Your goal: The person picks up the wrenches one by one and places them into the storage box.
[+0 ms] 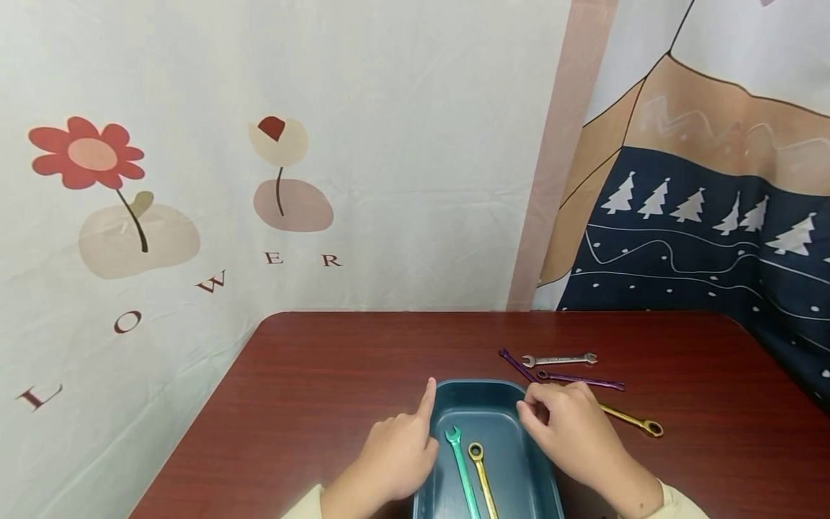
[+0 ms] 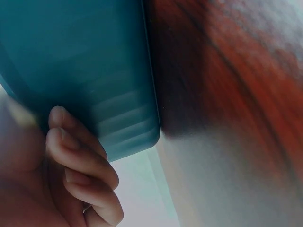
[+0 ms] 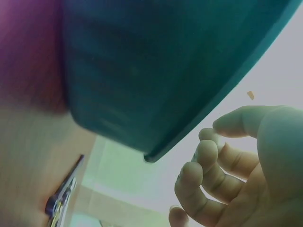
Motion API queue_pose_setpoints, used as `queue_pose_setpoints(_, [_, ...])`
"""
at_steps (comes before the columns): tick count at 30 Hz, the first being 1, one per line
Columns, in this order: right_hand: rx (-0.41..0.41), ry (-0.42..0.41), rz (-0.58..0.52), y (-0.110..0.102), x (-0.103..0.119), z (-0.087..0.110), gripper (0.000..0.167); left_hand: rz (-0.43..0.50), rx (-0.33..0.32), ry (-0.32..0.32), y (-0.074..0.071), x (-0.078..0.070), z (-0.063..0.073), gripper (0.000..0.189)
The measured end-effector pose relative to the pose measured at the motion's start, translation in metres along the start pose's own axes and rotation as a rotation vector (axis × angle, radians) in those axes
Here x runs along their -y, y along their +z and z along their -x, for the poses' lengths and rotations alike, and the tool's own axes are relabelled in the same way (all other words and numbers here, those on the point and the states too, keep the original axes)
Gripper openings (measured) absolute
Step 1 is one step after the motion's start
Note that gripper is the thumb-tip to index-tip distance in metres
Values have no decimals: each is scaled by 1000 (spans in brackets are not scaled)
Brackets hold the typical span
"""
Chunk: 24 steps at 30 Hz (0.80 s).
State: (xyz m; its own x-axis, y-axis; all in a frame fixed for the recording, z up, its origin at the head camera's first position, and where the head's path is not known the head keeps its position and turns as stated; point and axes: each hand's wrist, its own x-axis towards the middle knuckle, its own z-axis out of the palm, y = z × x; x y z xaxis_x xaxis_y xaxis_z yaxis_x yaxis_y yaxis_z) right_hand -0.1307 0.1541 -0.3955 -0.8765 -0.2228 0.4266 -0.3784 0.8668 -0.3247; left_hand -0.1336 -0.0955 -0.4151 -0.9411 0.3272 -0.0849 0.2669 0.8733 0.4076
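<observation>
A dark teal tray (image 1: 488,395) stands at the table's front middle. A green open-ended wrench (image 1: 462,468) and a gold ratchet wrench (image 1: 483,476) lie in it side by side. My left hand (image 1: 398,455) holds the tray's left rim, its index finger pointing forward along the edge. In the left wrist view its other fingers (image 2: 87,172) curl by the tray's outer wall. Above the right rim hovers my right hand (image 1: 580,432), loosely curled with nothing in it. The right wrist view shows these fingers (image 3: 208,182) apart from the tray wall (image 3: 142,71).
Beyond the right hand, a silver wrench (image 1: 560,360), two purple wrenches (image 1: 583,380) and a gold wrench (image 1: 632,419), partly covered by that hand, lie on the brown table (image 1: 337,360). A printed curtain (image 1: 415,144) hangs behind the table.
</observation>
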Motion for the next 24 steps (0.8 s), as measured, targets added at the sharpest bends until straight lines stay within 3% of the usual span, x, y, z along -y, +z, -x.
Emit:
queue_pose_setpoints(13, [-16, 17, 35, 0, -19, -5, 22, -7, -11, 5, 1, 0, 0, 81])
queue_pose_setpoints(24, [71, 110, 39, 0, -34, -9, 17, 0, -3, 3, 0, 0, 0, 81])
